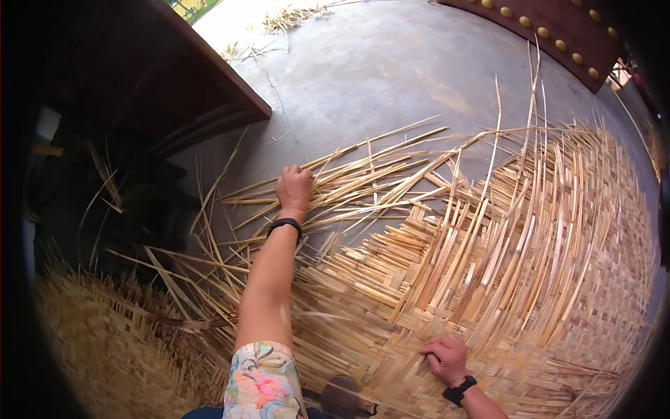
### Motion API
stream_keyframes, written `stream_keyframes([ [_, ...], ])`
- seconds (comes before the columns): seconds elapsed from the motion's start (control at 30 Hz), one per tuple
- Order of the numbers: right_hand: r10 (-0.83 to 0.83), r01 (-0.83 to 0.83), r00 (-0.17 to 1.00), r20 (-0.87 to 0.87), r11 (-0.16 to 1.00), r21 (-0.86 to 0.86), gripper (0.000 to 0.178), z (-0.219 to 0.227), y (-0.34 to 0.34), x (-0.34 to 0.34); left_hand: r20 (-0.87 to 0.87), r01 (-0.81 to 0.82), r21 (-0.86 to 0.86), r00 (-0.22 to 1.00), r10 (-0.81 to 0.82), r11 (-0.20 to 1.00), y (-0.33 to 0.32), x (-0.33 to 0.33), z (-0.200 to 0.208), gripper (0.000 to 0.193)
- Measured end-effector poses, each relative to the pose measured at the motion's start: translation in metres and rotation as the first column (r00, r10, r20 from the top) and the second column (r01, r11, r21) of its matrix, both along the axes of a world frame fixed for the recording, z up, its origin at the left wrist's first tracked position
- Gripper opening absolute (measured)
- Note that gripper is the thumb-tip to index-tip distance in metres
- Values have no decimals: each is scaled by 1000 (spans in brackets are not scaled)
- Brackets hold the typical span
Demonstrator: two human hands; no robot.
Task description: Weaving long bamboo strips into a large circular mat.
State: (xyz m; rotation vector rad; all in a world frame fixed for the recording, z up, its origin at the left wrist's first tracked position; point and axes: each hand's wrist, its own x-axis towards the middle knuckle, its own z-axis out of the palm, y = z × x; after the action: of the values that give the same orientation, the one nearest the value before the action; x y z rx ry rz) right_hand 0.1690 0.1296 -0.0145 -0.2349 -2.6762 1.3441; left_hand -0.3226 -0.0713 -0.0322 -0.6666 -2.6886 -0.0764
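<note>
Far out to the front, my left hand [294,188] is closed at the loose pile of split reed strips [363,183]. Its fingers curl over, and strips come out beside the knuckles; how many are in the grip is hidden. My right hand [447,357] lies low on the woven reed mat [481,279], fingers curled against its surface. Whatever is under those fingers, if anything, I cannot make out. Long unwoven strips [527,230] stick out from the mat's far side, and its left edge is frayed.
A dark red door panel [209,91] juts in at the upper left. Another dark red panel with brass studs [544,33] stands at the upper right. Grey concrete floor [370,63] lies between them. Straw scraps [286,19] are scattered far off. More woven matting [105,342] spreads at the lower left.
</note>
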Motion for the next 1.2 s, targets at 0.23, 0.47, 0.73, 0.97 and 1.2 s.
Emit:
stream_keyframes([
  [0.23,-42,42,999,15,998,-38,14,3,-2,0,78,-210,217,977,198,953,27,-5,-17,9],
  [0.47,-3,3,1000,-5,1000,-5,15,1,-1,-3,99,-165,228,984,145,960,-3,-14,-2,7],
  [0.73,-2,2,1000,-6,1000,20,15,-2,2,4,29,114,265,992,-127,957,17,47,10,16],
  [0.97,-1,1,1000,3,1000,-5,14,-3,0,3,329,0,292,939,-101,956,23,49,3,18],
  [1.2,-4,4,1000,10,1000,4,11,-4,3,5,89,264,357,945,-314,896,93,60,16,13],
])
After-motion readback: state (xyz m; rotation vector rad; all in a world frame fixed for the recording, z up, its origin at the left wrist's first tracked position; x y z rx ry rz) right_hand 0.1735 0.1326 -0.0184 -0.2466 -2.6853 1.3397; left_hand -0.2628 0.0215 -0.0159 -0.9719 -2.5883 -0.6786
